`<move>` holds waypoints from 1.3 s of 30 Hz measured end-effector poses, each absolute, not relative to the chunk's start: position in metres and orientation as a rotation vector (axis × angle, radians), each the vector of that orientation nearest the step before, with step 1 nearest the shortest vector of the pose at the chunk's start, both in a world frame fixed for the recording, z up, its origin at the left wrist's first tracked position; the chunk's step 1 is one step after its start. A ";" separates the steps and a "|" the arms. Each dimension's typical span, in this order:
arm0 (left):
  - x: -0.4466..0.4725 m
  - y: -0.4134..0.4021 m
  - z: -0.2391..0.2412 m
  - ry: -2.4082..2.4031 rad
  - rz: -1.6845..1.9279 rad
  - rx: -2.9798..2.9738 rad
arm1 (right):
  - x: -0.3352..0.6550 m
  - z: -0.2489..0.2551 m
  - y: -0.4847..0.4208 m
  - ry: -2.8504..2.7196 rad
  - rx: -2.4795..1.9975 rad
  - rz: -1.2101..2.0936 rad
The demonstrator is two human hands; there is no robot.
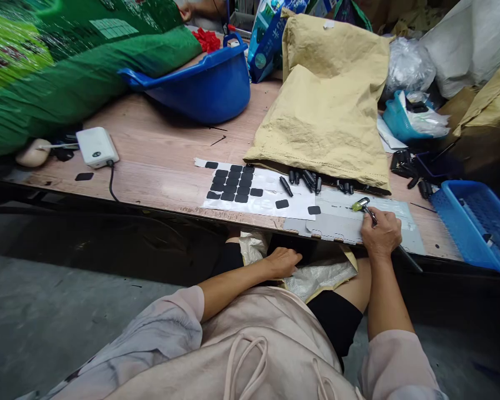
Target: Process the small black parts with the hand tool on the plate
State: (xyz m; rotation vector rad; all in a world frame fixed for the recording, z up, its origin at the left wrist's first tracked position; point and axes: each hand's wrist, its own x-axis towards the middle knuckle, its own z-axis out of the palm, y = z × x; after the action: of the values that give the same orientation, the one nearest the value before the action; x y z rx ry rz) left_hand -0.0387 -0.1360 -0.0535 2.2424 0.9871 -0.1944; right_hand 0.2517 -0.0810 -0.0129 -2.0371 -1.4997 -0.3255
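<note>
My right hand (382, 232) is wrapped round the handle of a small hammer (360, 204) with a yellow-green end on its head. The hammer head is over the grey board (345, 225) along the table's front edge. Down at my lap, my left hand (284, 262) has its fingers curled by an open paper bag (323, 275) with a silvery lining. What those fingers hold, if anything, is hidden. Left of the hammer, a white sheet (269, 180) carries several black rounded stickers (232, 182). Black cylindrical parts (286, 186) lie on and behind it.
A large tan paper sack (320, 116) stands behind the parts. Blue mesh basket (479, 222) sits at the right edge, and a blue basin (204, 83) is at the back left. A white box with a cable (96, 147) rests near green wrapped packaging (87, 66).
</note>
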 end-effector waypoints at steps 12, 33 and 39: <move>-0.083 0.034 0.051 1.565 0.642 2.222 | 0.250 -0.012 -0.081 -1.489 -2.052 -0.295; -0.105 0.071 0.050 1.347 0.388 2.222 | 0.246 -0.008 -0.083 -1.490 -2.109 -0.268; -0.100 0.036 0.052 1.220 0.778 1.923 | 0.246 -0.009 -0.083 -1.484 -2.097 -0.282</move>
State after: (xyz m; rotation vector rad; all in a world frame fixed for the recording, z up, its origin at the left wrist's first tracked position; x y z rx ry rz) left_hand -0.0997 0.0361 0.0515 1.9226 1.2196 0.7780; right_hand 0.2463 -0.0829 -0.0093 -2.0969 -1.4836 -0.2818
